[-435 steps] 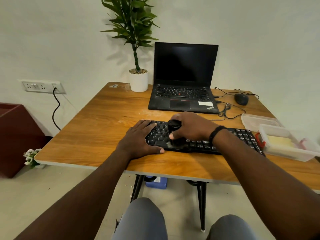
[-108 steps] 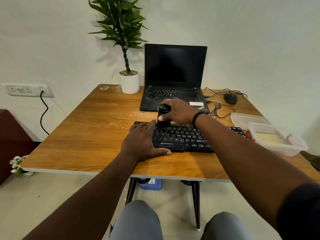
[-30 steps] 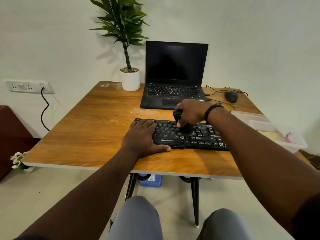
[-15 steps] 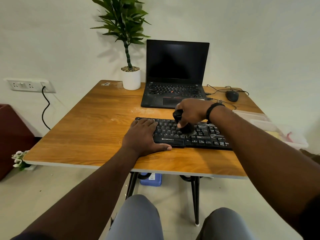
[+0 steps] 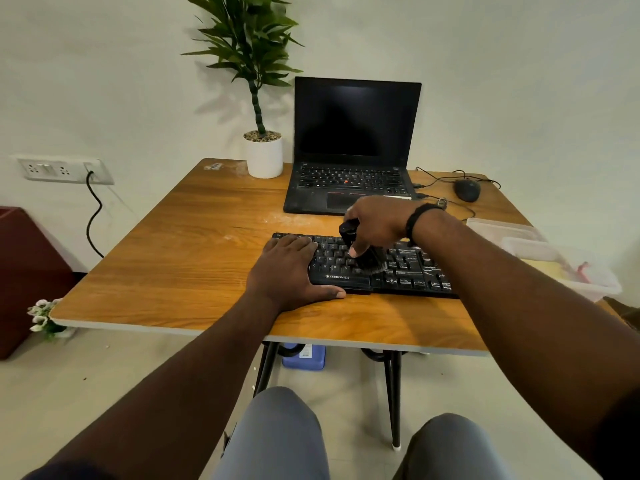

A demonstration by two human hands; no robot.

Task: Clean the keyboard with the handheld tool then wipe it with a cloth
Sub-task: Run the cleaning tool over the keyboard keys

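Your right hand (image 5: 375,221) grips the brush (image 5: 363,252), bristles on the keyboard (image 5: 398,268) near the table's (image 5: 173,254) front edge. Your left hand (image 5: 287,271) lies flat, fingers pressed together, on its left end. The keyboard looks light, so it may slide; brace it there.

Since the earliest picture the right hand (image 5: 377,223) has carried the black brush (image 5: 363,254) from the keyboard's (image 5: 408,275) left end, up over its far edge, to the middle keys, bristles now pressed down there.
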